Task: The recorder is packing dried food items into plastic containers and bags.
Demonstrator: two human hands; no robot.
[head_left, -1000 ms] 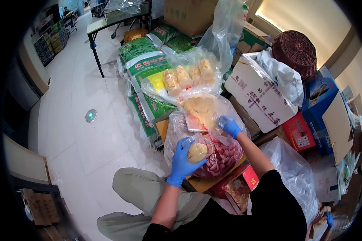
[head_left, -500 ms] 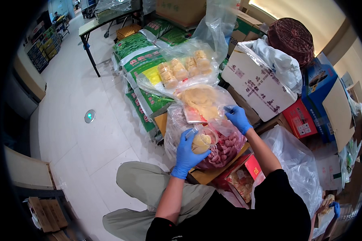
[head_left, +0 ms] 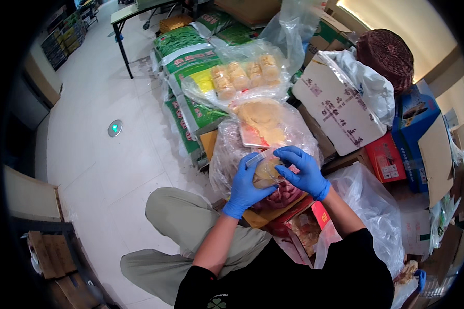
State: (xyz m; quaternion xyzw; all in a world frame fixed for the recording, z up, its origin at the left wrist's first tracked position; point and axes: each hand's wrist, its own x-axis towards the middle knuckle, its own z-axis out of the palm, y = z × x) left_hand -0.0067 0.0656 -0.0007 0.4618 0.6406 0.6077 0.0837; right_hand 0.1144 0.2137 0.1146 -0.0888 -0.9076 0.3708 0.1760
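Both of my hands wear blue gloves and meet around a clear, round plastic tub (head_left: 265,172) with pale yellow contents. My left hand (head_left: 246,186) grips the tub from its left side. My right hand (head_left: 305,174) closes on the tub's upper right rim with curved fingers; whether a lid lies under them I cannot tell. Just beyond lies an opened plastic bag of tan, crumbly powder (head_left: 260,116). Several filled clear tubs (head_left: 245,74) lie on their sides in plastic behind it. Under my hands is a bag of reddish-purple pieces (head_left: 279,198), partly hidden.
Green and white sacks (head_left: 188,64) are stacked at the far left of the pile. A white foam box (head_left: 340,103), a dark woven basket (head_left: 385,56) and a blue carton (head_left: 415,129) crowd the right. Lower right, another blue-gloved hand (head_left: 421,279) shows. A table (head_left: 139,10) stands far left.
My right hand has moved left and nearer, from the edge of the powder bag onto the tub. My left hand still holds the tub. The view has shifted slightly.
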